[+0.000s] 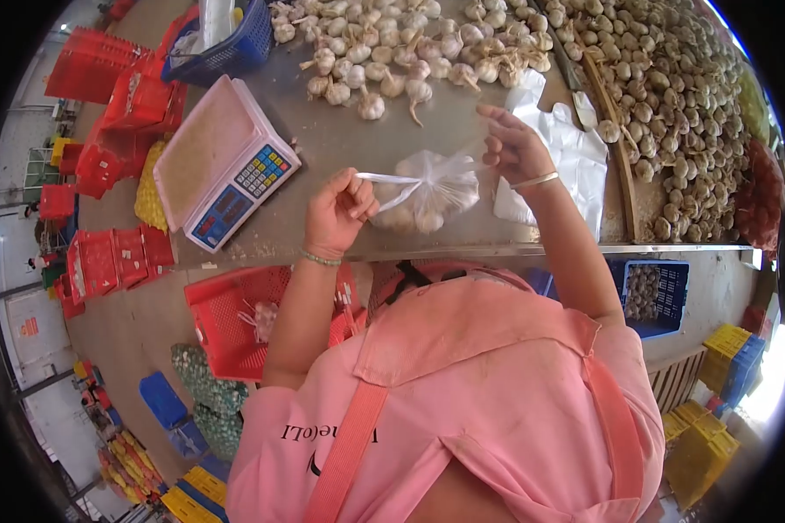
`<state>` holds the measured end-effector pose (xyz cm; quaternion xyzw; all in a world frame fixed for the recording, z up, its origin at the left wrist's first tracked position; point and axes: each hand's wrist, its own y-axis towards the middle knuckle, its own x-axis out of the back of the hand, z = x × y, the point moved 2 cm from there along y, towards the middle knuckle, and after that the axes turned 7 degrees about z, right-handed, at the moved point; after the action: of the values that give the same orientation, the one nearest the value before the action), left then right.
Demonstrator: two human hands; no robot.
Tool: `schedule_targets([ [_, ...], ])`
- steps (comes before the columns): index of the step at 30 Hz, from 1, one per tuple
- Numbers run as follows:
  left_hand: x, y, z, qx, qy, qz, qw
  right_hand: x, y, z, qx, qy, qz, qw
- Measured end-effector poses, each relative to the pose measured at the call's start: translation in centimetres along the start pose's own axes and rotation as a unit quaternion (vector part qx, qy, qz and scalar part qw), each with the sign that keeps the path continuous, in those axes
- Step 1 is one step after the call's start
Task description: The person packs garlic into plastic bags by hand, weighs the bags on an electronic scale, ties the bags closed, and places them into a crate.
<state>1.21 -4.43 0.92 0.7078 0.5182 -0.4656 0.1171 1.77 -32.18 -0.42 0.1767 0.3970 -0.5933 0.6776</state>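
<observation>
A clear plastic bag of garlic (pixel 429 196) lies on the metal table (pixel 323 139), its neck gathered toward me. My left hand (pixel 343 205) is closed on the bag's white twisted handle, pulled out to the left. To the right of the bag my right hand (pixel 516 150) is raised with its fingers apart, holding nothing that shows. Beneath and beside that hand lies a stack of white plastic bags (pixel 567 161). Loose garlic bulbs (pixel 371 105) are spread beyond the bagged garlic.
A digital scale (pixel 227 166) stands at the left, near a blue basket (pixel 227 44). Behind a wooden strip (pixel 615 148) at the right is a large garlic heap (pixel 680 113). Below the table edge are a red crate (pixel 227 322) and a blue crate (pixel 658 296).
</observation>
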Motion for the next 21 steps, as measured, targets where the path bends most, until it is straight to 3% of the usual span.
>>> schedule_targets([
  [2,1.1,0.5,-1.0,0.002,0.134,0.101,0.986,-0.2,-0.1,0.7,-0.013,-0.080,0.045,0.996],
  [3,3.5,0.9,-1.1,0.006,0.189,0.060,0.980,2.0,0.1,0.7,-0.028,-0.120,0.016,0.992],
  [5,9.5,2.0,0.4,0.089,0.142,-0.017,0.986,7.5,1.0,-2.8,-0.044,-0.263,-0.051,0.962],
  [6,10.1,2.0,1.1,0.108,0.191,-0.043,0.975,7.9,0.5,-4.0,-0.098,-0.180,-0.085,0.975],
  [8,9.8,1.8,1.4,0.134,0.108,-0.056,0.983,8.1,0.0,-5.0,-0.089,-0.069,-0.106,0.988],
  [9,9.3,1.5,1.1,0.146,0.051,0.004,0.988,7.4,-0.3,-5.0,-0.084,-0.018,-0.106,0.991],
  [10,9.2,1.2,1.1,0.150,0.053,0.002,0.987,6.9,-0.9,-4.5,-0.074,0.001,-0.103,0.992],
  [12,5.4,0.2,0.4,0.091,-0.037,-0.007,0.995,5.5,-1.1,-3.2,-0.024,0.081,0.008,0.996],
  [13,6.0,0.6,0.3,0.096,-0.067,0.097,0.988,4.5,-1.2,-2.4,-0.011,0.100,0.050,0.994],
  [16,2.2,1.9,1.4,0.126,0.012,0.210,0.969,-0.9,-1.3,-0.6,-0.036,-0.010,0.130,0.991],
  [19,-1.5,3.6,3.6,0.117,0.139,0.156,0.971,-4.8,-0.8,-1.6,-0.048,-0.171,0.172,0.969],
  [21,-0.8,4.7,4.9,0.113,0.107,0.127,0.980,-5.0,0.2,-4.5,-0.012,-0.302,0.235,0.924],
])
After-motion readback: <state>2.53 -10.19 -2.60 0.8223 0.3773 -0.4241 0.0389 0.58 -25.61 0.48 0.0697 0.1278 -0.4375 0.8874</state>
